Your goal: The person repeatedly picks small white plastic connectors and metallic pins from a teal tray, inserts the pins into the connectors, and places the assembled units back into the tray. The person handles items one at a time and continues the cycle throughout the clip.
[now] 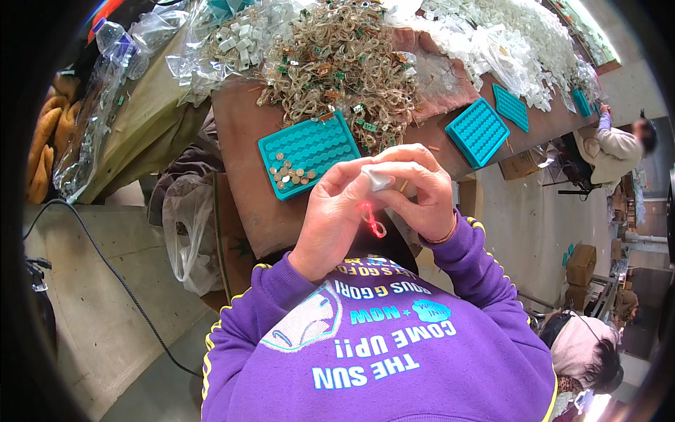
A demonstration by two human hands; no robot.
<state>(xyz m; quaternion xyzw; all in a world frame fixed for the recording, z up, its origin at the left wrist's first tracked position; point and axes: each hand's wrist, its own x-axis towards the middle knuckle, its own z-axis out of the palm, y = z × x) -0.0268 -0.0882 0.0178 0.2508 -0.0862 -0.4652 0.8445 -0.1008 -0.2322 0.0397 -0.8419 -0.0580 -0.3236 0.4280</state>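
Note:
My left hand [336, 207] and my right hand [420, 184] meet in front of my chest. Between their fingertips is a small white plastic piece [380, 178], pinched from both sides. Below it hangs a short looped string of lights [373, 220], glowing red. Just beyond my left hand a teal ridged tray [309, 151] lies on the table, with several small round metal cells [287, 171] gathered in its near left corner. Behind my hands rises a big heap of tangled clear light strings [337, 63] with small green and copper-coloured parts.
More teal trays [478, 131] lie on the brown table [242, 190] to the right. White plastic pieces [485, 35] are piled at the back. A plastic bag [186, 225] hangs at the left, near a black cable [119, 278]. Other people [615, 151] are at the right.

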